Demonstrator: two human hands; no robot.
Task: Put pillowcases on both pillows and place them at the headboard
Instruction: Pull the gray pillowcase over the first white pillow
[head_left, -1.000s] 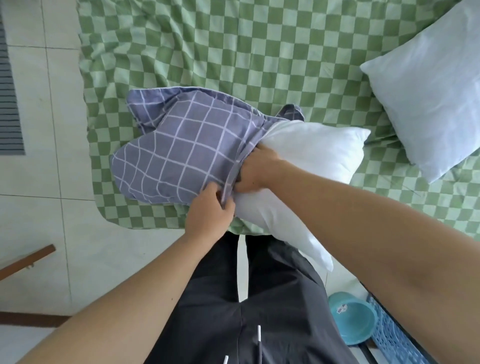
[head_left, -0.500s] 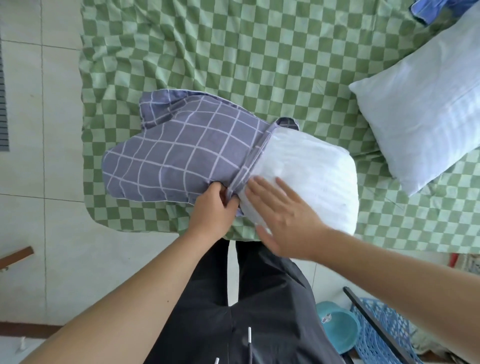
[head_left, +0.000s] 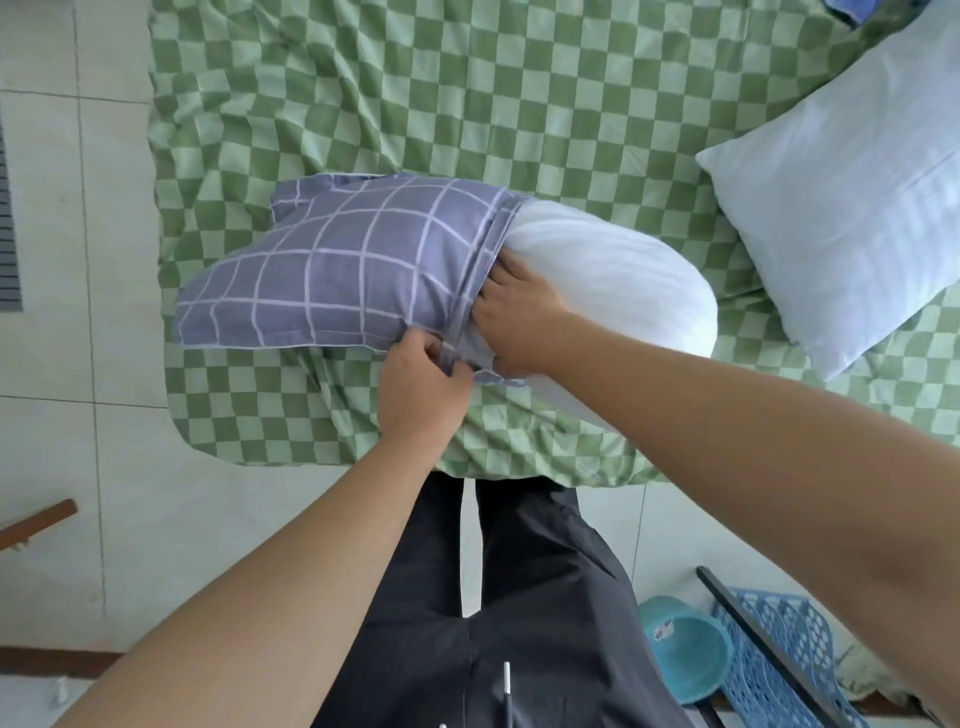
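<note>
I see the pillow (head_left: 613, 280) lying on the bed (head_left: 519, 93), its left end inside the pillowcase (head_left: 332, 270). My left hand (head_left: 421, 384) sits at the case's near opening edge, my right hand (head_left: 519, 317) just beside it on the pillow. A second pillow (head_left: 841, 197) lies well right of both hands.

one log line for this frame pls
step: casing first pillow | left hand: pinches pillowcase hem | right hand: presses pillow | second pillow: bare

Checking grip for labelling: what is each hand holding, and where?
Left hand pinches the pillowcase at its open hem. Right hand presses the pillow, fingers tucked inside the opening.
</note>
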